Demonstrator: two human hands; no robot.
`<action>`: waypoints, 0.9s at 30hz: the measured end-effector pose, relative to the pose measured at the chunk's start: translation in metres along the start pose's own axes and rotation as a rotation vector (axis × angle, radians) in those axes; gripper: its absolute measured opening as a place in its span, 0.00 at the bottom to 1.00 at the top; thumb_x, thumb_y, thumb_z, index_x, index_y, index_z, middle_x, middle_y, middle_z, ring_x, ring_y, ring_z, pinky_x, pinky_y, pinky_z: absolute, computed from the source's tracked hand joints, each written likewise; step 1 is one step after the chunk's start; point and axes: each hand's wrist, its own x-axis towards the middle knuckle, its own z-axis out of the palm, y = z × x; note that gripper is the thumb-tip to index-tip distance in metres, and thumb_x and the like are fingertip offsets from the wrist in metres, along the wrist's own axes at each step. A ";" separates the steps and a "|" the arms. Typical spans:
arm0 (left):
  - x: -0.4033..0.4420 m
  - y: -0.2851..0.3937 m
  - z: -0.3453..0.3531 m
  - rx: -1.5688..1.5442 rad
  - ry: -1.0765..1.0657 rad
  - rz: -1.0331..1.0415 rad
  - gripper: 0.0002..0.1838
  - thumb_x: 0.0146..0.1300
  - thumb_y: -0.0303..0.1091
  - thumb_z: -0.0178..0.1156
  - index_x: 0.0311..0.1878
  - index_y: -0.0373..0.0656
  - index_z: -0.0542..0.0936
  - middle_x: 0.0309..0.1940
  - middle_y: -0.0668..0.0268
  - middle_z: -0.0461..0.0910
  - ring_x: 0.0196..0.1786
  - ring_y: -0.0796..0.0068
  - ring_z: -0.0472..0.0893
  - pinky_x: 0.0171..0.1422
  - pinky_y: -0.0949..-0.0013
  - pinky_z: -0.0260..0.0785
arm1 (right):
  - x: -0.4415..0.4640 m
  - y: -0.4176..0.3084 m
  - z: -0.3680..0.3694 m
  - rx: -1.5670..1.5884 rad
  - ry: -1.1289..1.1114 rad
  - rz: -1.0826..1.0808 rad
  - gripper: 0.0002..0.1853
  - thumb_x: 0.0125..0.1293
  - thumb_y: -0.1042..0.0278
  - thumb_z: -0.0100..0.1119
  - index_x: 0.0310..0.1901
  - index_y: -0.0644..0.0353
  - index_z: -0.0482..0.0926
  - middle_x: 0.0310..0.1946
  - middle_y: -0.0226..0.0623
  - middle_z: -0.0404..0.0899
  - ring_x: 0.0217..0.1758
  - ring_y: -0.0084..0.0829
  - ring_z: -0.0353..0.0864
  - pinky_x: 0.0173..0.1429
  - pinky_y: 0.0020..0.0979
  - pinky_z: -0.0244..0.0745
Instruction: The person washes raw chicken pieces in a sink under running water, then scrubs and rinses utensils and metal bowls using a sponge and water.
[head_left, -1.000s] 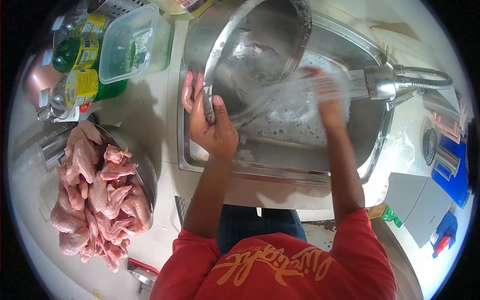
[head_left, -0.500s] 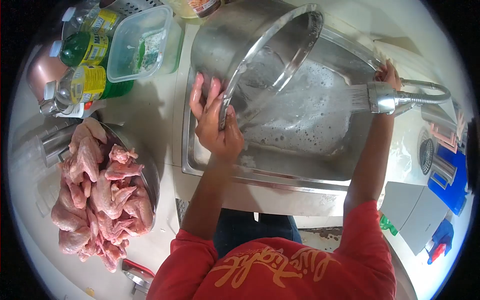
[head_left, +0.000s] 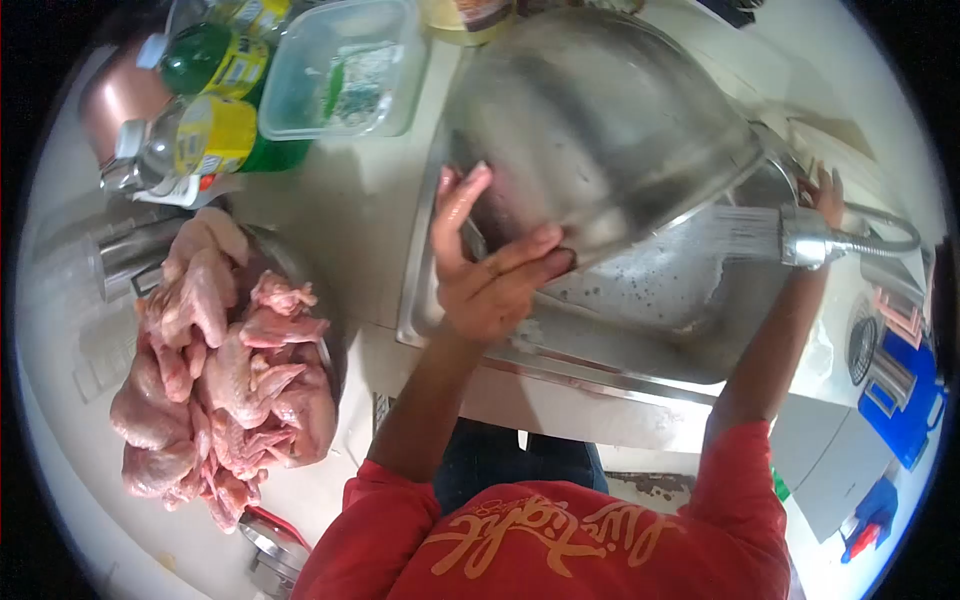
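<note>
My left hand point(head_left: 500, 275) grips the rim of a large metal pot point(head_left: 600, 120), which is tipped over the sink with its outer side facing up and its mouth turned down to the right. Water sprays leftward from the faucet head point(head_left: 804, 237) into the metal sink point(head_left: 640, 365), where some suds lie. My right hand point(head_left: 825, 195) is behind the faucet head, beside the hose; its fingers are partly visible and stretched out. Whether it touches the faucet cannot be made out.
Raw chicken pieces point(head_left: 235, 370) are heaped in a metal bowl at the left. A plastic container point(head_left: 400, 100) with a sponge stands behind, beside green-liquid bottles point(head_left: 215, 135). A blue board point(head_left: 905, 400) is at the right.
My left hand has tipped the pot over, from mouth facing right to mouth down. My right hand moved from inside the pot's spray area to the faucet. The view has shifted slightly.
</note>
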 end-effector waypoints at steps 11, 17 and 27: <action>-0.001 -0.009 -0.010 0.038 -0.085 0.043 0.05 0.60 0.33 0.62 0.34 0.45 0.85 0.49 0.67 0.84 0.66 0.41 0.68 0.72 0.33 0.52 | -0.076 -0.224 0.030 0.699 0.328 0.587 0.14 0.72 0.55 0.52 0.46 0.59 0.72 0.32 0.29 0.71 0.30 0.20 0.69 0.33 0.25 0.63; -0.036 -0.035 0.015 -0.043 -0.148 -0.114 0.11 0.64 0.31 0.56 0.45 0.51 0.85 0.57 0.71 0.81 0.68 0.51 0.67 0.75 0.43 0.47 | -0.069 -0.463 0.009 0.575 -0.141 -0.523 0.06 0.61 0.69 0.61 0.32 0.63 0.78 0.30 0.44 0.77 0.35 0.39 0.77 0.39 0.36 0.71; -0.041 -0.037 0.034 -0.371 -0.054 -0.356 0.22 0.51 0.19 0.60 0.49 0.51 0.83 0.52 0.69 0.81 0.67 0.56 0.67 0.74 0.43 0.51 | 0.134 -0.584 0.187 -0.154 -0.831 -0.622 0.27 0.53 0.67 0.67 0.56 0.57 0.74 0.46 0.45 0.80 0.53 0.49 0.80 0.55 0.47 0.77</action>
